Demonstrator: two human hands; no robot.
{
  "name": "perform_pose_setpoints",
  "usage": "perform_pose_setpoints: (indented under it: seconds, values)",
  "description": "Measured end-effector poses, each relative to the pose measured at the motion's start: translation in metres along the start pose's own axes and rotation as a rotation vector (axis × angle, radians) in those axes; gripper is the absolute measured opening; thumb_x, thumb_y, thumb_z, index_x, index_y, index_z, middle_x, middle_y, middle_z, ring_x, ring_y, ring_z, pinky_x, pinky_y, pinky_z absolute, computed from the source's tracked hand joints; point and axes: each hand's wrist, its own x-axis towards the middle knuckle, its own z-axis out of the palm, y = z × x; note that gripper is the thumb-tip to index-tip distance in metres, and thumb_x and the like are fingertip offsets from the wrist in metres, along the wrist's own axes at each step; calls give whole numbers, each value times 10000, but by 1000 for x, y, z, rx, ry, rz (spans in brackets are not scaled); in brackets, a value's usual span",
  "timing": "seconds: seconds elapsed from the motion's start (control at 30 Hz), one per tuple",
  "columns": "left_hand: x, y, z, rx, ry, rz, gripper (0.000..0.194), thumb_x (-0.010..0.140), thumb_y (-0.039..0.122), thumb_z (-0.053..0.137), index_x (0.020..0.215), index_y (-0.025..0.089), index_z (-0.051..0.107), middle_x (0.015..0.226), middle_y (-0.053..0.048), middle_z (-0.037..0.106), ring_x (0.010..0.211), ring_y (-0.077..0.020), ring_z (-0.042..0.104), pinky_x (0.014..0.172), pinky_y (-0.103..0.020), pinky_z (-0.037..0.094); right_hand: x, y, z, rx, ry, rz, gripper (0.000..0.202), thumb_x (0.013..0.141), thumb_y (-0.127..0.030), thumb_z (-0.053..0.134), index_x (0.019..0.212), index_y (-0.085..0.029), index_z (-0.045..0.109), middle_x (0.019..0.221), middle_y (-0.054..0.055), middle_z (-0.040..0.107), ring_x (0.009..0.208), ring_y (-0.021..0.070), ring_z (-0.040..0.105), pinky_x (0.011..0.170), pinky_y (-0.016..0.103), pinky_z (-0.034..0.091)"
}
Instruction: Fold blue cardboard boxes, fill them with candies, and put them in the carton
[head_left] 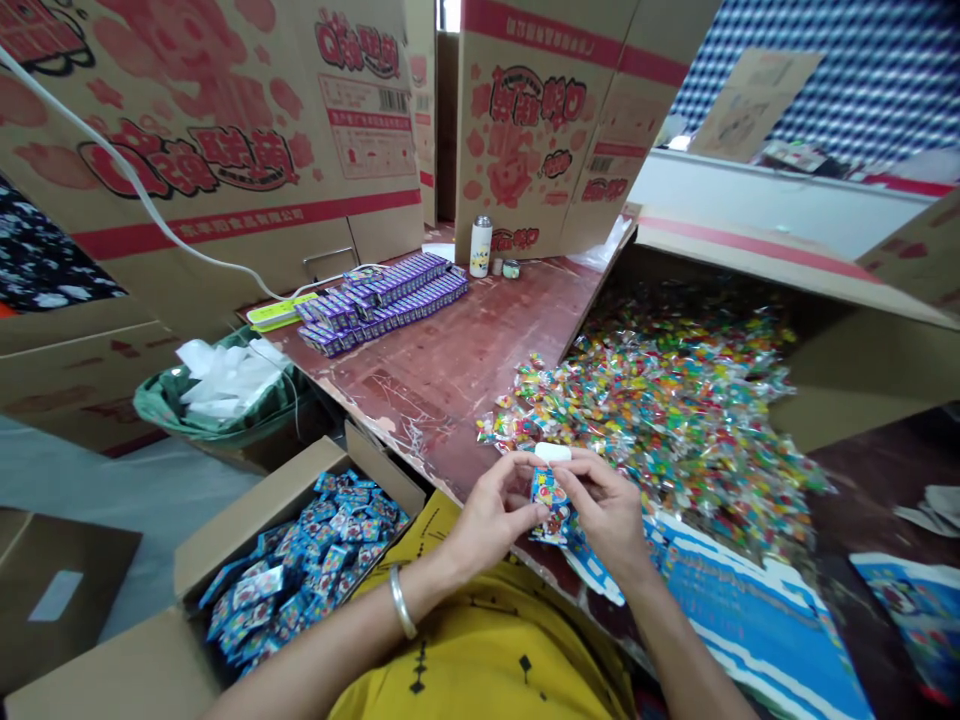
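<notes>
Between my hands is a small blue printed candy box [553,508], upright, with a white flap at its top end. My left hand [491,510] grips its left side between thumb and fingers. My right hand [609,505] pinches the upper right side near the flap. Right behind the hands spreads a heap of clear-wrapped colourful candies [660,420], spilling from a cardboard box lying on its side. Flat blue printed card sheets [742,610] lie beside my right forearm. Below left, an open carton [255,510] holds many small blue candy boxes [315,560].
Rows of small purple boxes [390,300] stand on the red-brown table [442,375], with a white bottle [481,247] farther back. At left are a green-lined bin [169,405] and a white cable [142,190]. Large cartons [540,130] wall off the back.
</notes>
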Motion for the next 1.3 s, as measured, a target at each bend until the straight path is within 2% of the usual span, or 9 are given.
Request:
perform_pose_setpoints:
  seconds: [0.17,0.37,0.73,0.87,0.93,1.03,1.13,1.23,1.3]
  values:
    - [-1,0,2,-56,34,13,448,753,159,704,1112,232,445,1017,-11,536,656,-51,517,601,-174,428,0,-3,4,169,122,62,232,836,-327,678,1017,-241,562,923,51,678,869,205,662,772,332,538]
    - [-7,0,2,45,100,34,427,761,156,693,1117,236,473,1009,-15,512,794,-102,557,667,-196,486,8,-10,-4,155,-78,163,238,805,-418,699,784,-204,599,869,50,669,836,199,630,749,306,517]
    - [-12,4,0,151,5,38,541,815,148,614,1324,271,478,1092,-66,561,915,-179,585,800,-305,523,22,-6,-14,127,-139,294,253,766,-396,741,694,-179,634,667,8,630,606,149,558,566,260,449]
    - [-9,9,-5,107,-24,26,507,812,171,629,1299,259,517,1100,-68,590,935,-189,576,808,-307,500,15,-17,-18,-16,-195,110,237,869,-380,618,722,-194,632,817,43,655,744,179,606,656,286,491]
    - [-7,9,-8,63,-22,41,440,806,189,646,1234,233,551,1090,-67,604,970,-198,574,839,-310,484,9,-20,-21,-100,-291,47,192,851,-390,634,931,-216,653,1017,69,657,881,216,628,724,319,524]
    - [-1,7,-13,-13,-5,47,413,781,218,686,1170,205,549,1014,-53,609,923,-183,579,810,-285,476,-1,-18,-21,-332,-398,-71,728,701,-399,776,1341,-254,462,1317,104,541,1145,296,558,921,423,507]
    - [1,8,-20,-31,-25,19,452,759,242,714,1167,189,526,980,-50,594,877,-167,576,771,-266,472,-8,-10,-11,-513,-342,-207,834,704,-390,769,1416,-244,360,1385,121,479,1271,318,461,1056,482,410]
    - [-4,21,-41,121,-133,-3,454,772,260,700,1180,182,515,976,-51,590,862,-161,576,763,-263,465,-17,-5,-1,-521,-389,-169,877,703,-404,765,1439,-243,316,1408,118,460,1279,323,461,1050,492,424]
    - [-13,33,-70,359,-263,-34,417,784,254,680,1170,184,537,974,-44,595,850,-156,571,754,-255,453,-22,0,0,-489,-484,-106,994,678,-432,784,1486,-254,233,1458,108,414,1289,334,455,1027,498,450]
